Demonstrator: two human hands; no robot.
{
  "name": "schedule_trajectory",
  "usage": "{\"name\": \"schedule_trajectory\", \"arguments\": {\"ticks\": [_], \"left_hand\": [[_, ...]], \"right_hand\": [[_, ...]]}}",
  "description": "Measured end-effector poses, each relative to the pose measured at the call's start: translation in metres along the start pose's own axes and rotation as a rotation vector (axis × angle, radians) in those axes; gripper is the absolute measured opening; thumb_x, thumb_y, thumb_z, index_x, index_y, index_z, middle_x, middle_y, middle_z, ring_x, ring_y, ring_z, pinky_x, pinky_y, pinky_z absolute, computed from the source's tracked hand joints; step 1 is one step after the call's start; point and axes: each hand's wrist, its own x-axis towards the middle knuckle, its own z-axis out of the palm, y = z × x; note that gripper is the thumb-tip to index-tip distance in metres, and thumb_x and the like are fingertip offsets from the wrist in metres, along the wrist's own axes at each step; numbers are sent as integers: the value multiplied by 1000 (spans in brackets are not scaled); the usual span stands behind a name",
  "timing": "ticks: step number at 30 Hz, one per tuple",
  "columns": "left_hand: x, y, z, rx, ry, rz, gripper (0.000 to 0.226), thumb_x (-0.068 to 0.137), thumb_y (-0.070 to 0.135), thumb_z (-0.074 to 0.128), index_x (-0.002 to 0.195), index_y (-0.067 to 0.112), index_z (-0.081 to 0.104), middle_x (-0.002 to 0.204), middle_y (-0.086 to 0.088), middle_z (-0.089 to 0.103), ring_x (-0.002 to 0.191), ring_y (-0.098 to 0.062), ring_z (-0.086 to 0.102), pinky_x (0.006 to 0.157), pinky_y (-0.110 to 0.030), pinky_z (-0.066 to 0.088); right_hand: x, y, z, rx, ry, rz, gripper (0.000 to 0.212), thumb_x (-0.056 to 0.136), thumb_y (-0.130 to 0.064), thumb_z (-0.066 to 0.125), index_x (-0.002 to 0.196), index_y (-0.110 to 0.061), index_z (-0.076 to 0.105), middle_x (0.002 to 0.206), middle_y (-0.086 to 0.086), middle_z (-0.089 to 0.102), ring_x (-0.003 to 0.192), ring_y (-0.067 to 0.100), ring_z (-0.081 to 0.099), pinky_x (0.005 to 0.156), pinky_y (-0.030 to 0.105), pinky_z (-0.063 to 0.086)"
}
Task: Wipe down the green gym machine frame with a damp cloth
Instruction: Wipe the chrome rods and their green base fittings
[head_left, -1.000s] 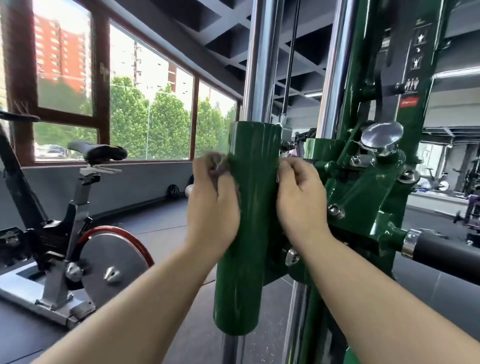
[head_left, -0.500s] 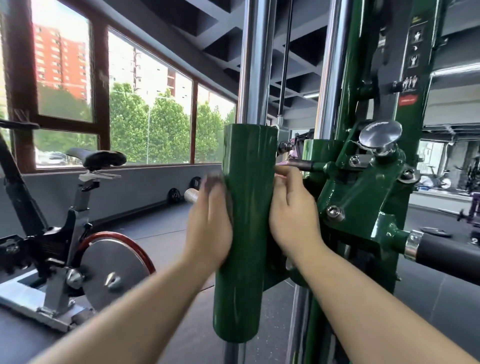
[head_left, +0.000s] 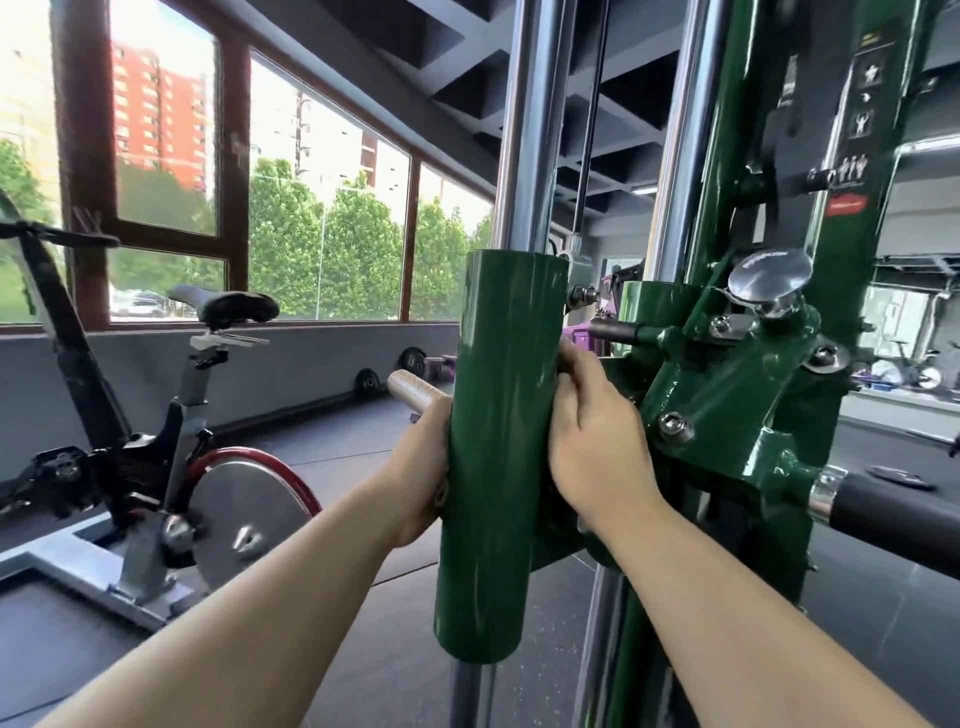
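— Where's the damp cloth?
— Hidden. The glossy green steel sleeve (head_left: 498, 441) on its chrome rod (head_left: 524, 130) sits between both hands. The left hand (head_left: 415, 467) wraps behind and the right hand (head_left: 592, 441) curls. I can't tell what either grip pinches. I'd wipe top to bottom, all around.
— Labels?
— Black pictogram sticker (head_left: 865, 104), red tag (head_left: 848, 204): unreadable.
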Motion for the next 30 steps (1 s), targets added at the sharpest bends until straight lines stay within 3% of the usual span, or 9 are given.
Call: {"name": "schedule_trajectory", "arguments": {"ticks": [3,7,11,15,18,21,26,28,30], "left_hand": [[9,47,9,9,4,157,49,101,36,32,77,16,70,71,-5,70,62,-16,67,58,-23,53],[20,122,21,-12,-49,333,47,98,52,39,86,13,62,61,-2,60,58,-18,61,62,-26,53],[30,94,10,32,-29,239,57,98,57,34,78,14,67,71,-5,66,65,-20,65,66,-31,55],[17,16,-5,-39,40,-52,57,92,63,43,108,16,71,104,-8,74,86,-22,73,72,-36,58],[2,-20,-14,56,-46,-112,54,100,55,32,109,18,70,102,-6,75,90,-18,73,77,-31,54],[1,10,-3,101,-21,6,48,103,45,33,87,15,67,82,-4,74,67,-15,71,63,-23,56],[15,53,15,62,166,303,53,88,70,40,107,26,62,107,-4,61,103,-24,59,102,-60,44],[8,28,16,233,308,449,36,96,64,35,122,45,51,105,21,61,110,-3,58,107,-26,39],[-15,-22,12,398,378,529,21,105,40,31,123,47,38,101,29,55,95,11,55,79,-4,37]], "right_hand": [[-11,-1,-4,48,-22,-9,40,105,-20,36,142,-26,51,137,-15,55,131,3,47,113,28,36],[-28,-7,1,194,14,39,40,106,-21,37,144,-26,48,144,-18,49,132,-8,40,113,17,31],[-44,-7,10,264,63,144,34,104,-29,40,135,-30,56,122,-17,56,112,-6,52,100,21,44],[-59,2,17,289,83,227,29,104,-28,42,124,-28,63,113,-15,65,107,1,59,98,34,49],[-66,8,21,286,82,246,29,103,-23,45,121,-22,68,113,-15,66,112,5,59,103,36,47],[-66,13,19,356,20,352,28,102,-22,47,99,-34,72,106,-13,70,109,7,63,101,38,50],[-70,11,11,481,-62,480,31,102,-23,47,85,-35,71,91,-14,74,84,1,68,78,24,58],[-72,11,10,500,-79,501,29,102,-23,47,92,-36,70,97,-12,73,88,4,67,86,28,56],[-75,12,10,568,-80,536,29,102,-19,46,97,-35,71,99,-13,73,90,4,66,90,27,55]]}}
